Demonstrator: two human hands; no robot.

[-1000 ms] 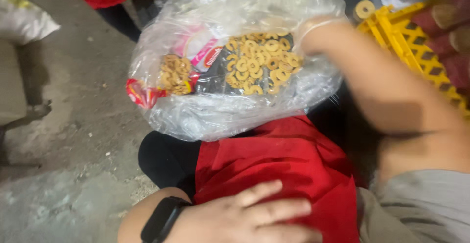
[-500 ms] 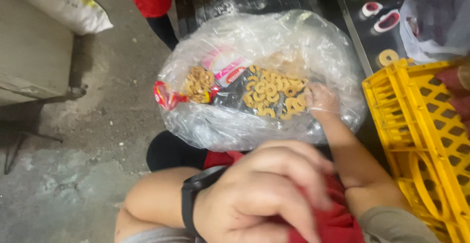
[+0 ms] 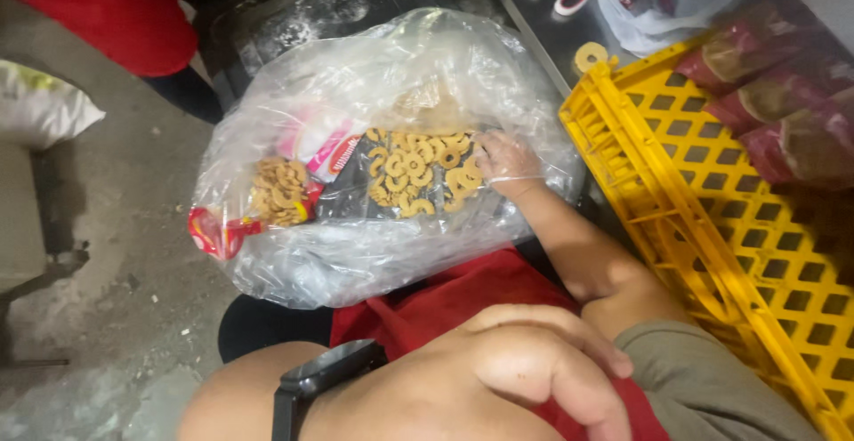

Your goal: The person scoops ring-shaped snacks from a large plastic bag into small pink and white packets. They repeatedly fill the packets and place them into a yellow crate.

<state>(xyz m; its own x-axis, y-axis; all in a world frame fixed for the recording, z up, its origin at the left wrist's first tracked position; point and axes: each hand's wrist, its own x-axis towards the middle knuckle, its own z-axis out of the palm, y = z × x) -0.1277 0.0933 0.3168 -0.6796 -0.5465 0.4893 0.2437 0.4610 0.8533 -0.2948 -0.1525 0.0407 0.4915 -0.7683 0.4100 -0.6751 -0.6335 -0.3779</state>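
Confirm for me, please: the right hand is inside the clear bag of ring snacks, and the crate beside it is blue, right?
Not quite: the crate is yellow, not blue, as the head view shows. The rest holds: the right hand is inside the clear bag among the ring snacks.

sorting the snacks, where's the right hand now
In the head view, the right hand is inside the clear plastic bag, centre-right, on the ring-shaped snacks, left of the yellow crate.
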